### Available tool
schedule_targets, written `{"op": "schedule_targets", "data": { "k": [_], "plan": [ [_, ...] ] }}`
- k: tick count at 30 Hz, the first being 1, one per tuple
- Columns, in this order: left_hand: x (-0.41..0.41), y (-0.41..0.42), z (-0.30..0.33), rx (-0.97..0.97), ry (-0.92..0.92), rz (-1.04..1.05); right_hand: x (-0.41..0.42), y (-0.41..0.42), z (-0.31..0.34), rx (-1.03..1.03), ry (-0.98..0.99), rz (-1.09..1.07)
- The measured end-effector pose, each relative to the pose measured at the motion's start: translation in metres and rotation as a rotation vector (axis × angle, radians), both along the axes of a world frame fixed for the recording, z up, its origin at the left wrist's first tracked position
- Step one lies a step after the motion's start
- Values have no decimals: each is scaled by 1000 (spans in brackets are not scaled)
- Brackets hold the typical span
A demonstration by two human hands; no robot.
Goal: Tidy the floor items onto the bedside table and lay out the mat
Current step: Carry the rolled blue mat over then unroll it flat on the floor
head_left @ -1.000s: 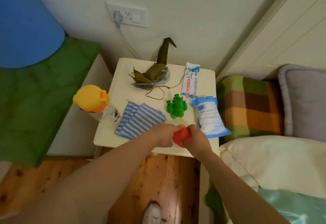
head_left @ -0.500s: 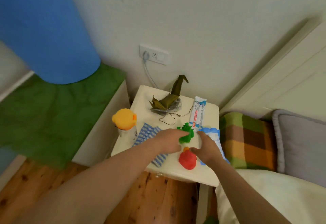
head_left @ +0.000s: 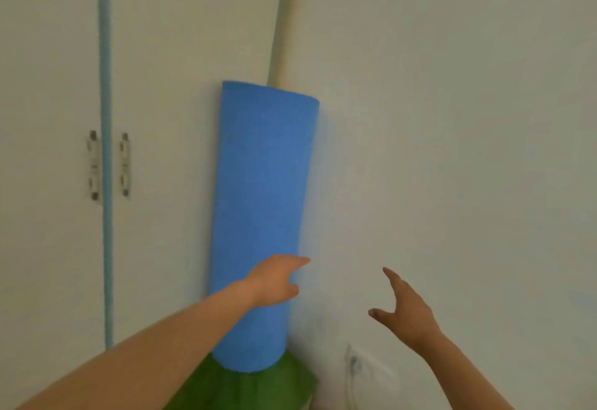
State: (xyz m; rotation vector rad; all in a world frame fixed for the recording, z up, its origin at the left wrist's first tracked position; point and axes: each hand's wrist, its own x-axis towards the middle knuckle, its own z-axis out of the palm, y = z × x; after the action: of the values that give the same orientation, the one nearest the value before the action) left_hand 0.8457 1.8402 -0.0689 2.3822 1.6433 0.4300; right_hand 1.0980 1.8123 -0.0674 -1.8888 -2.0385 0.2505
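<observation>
A rolled blue mat (head_left: 261,202) stands upright in the corner, leaning against the wall, its base on a green cloth (head_left: 245,390). My left hand (head_left: 274,280) is stretched out in front of the roll's lower right side, fingers apart, holding nothing; whether it touches the mat is unclear. My right hand (head_left: 403,309) is raised to the right of the roll, apart from it, open with fingers spread. The bedside table and the small items are out of view.
White wardrobe doors with two metal handles (head_left: 108,165) fill the left side. A plain wall spans the right, with a wall socket and plugged cable (head_left: 355,364) low down near the mat's base.
The view swung up and left from the bedside table to the mat. Both hands left the red toy on the table and now reach toward the blue roll.
</observation>
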Motion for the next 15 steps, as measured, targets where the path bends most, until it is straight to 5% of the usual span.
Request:
{"op": "schedule_targets", "data": {
  "k": [9,15],
  "plan": [
    [-236,-39,197,327,96,295,-140,27,173,349,35,186],
    [-292,-20,266,451,71,325,-211,45,229,468,54,223]
  ]
}}
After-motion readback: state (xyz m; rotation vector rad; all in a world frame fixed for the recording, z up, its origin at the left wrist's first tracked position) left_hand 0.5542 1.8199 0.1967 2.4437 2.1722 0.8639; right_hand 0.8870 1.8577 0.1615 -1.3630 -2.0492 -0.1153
